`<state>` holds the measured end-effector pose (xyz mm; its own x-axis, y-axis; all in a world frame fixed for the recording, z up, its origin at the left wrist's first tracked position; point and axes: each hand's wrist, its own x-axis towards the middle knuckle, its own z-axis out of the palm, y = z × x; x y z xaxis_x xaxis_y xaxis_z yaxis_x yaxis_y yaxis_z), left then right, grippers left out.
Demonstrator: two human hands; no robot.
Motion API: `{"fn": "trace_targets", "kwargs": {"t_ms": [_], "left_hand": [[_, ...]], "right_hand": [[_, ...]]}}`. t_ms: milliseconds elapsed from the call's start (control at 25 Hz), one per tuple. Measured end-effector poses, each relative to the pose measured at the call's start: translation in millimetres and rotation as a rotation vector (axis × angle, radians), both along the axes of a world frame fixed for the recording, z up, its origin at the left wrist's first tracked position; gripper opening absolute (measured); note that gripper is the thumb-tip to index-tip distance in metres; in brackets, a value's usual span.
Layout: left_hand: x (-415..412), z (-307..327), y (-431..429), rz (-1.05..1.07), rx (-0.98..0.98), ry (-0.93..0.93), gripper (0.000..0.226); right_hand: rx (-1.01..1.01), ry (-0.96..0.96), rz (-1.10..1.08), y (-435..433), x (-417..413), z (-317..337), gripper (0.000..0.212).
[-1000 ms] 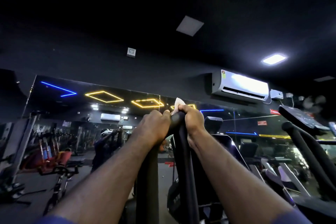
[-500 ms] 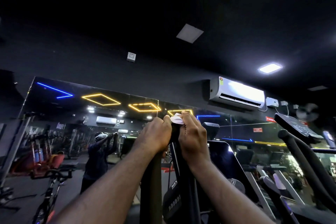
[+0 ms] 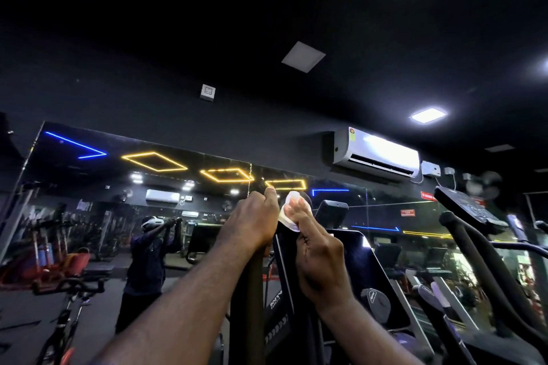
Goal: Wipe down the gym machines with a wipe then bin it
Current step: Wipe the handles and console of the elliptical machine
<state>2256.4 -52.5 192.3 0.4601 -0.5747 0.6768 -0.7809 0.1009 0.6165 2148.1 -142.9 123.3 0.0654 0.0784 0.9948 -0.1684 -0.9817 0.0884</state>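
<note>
A dark gym with a mirror wall (image 3: 148,187) and a lit air conditioner (image 3: 376,154) lies behind the upright black handle (image 3: 284,270) of a machine, and both hands are raised to its top end. The left hand (image 3: 252,222) is clamped round the top, while the right hand (image 3: 318,258) pinches the white wipe (image 3: 286,216) against the handle just beside it. This looks like the wiping step, with no bin in view. The next move likely calls for drawing the wipe down the handle under firm pressure, without letting it slip from the fingers.
</note>
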Motion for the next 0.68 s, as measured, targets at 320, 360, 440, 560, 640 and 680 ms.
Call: {"fn": "trace_targets", "kwargs": {"t_ms": [320, 360, 440, 560, 640, 680], "left_hand": [[1, 0, -2, -0.034, -0.024, 0.039, 0.080], [2, -1, -2, -0.028, -0.028, 0.038, 0.080], [2, -3, -2, -0.032, -0.028, 0.054, 0.076], [1, -2, -1, -0.053, -0.042, 0.071, 0.064], [0, -2, -2, -0.050, -0.049, 0.072, 0.069], [1, -2, -3, -0.050, -0.062, 0.067, 0.071]], "right_hand": [[0.069, 0.258, -0.159, 4, 0, 77, 0.011], [0.178, 0.270, -0.180, 2, -2, 95, 0.015], [0.486, 0.268, -0.032, -1, -3, 119, 0.027], [1.148, 0.154, 0.615, -20, 3, 119, 0.028], [1.387, 0.118, 0.916, -41, 10, 104, 0.026], [1.449, 0.069, 0.952, -51, 12, 94, 0.027]]}}
